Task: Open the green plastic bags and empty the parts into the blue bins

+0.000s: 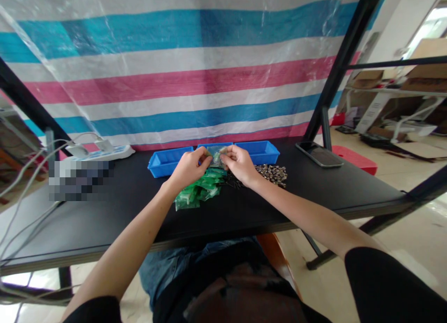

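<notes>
A small clear plastic bag [216, 157] is held up between my two hands, over the middle blue tray. My left hand [191, 165] pinches its left side with thumb and fingertips. On the other side, my right hand [240, 164] grips the bag's right edge. What the bag contains is too small to make out. Beneath my left hand lies a pile of green plastic packets [199, 190]. Dark thin pieces, like screws, lie under my right hand, and a heap of small metallic parts [274, 174] spreads beside its wrist.
Blue trays [167, 161] stand in a row along the back of the black table [244, 216]. A smartphone [319, 154] lies at the right. A white power strip [115, 153] with plugs and cables sits at the left. Behind hangs a striped plastic sheet [181, 81].
</notes>
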Demonstrator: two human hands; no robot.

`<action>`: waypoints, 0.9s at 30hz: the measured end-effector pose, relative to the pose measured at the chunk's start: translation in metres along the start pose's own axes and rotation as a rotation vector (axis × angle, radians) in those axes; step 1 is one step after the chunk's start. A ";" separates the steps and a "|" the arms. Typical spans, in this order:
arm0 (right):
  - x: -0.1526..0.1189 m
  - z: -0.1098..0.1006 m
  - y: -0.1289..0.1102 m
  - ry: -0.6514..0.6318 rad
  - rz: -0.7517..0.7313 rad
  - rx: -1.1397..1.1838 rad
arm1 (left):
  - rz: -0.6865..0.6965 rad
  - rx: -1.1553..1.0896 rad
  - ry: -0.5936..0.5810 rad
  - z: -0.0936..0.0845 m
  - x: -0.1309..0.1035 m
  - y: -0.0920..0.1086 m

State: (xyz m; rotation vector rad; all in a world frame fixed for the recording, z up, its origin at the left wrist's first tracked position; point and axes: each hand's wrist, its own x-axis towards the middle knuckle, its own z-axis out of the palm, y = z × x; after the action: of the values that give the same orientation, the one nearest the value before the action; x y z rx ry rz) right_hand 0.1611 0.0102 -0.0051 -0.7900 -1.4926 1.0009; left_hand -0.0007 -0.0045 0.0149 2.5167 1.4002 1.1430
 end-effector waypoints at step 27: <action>-0.004 0.000 0.008 -0.192 -0.098 -0.203 | -0.068 -0.131 0.022 0.005 0.002 0.001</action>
State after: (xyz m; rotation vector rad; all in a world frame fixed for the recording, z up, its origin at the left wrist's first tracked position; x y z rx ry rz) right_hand 0.1615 0.0094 -0.0138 -0.7715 -1.8030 0.8803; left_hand 0.0038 -0.0020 0.0123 2.3567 1.3570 1.2107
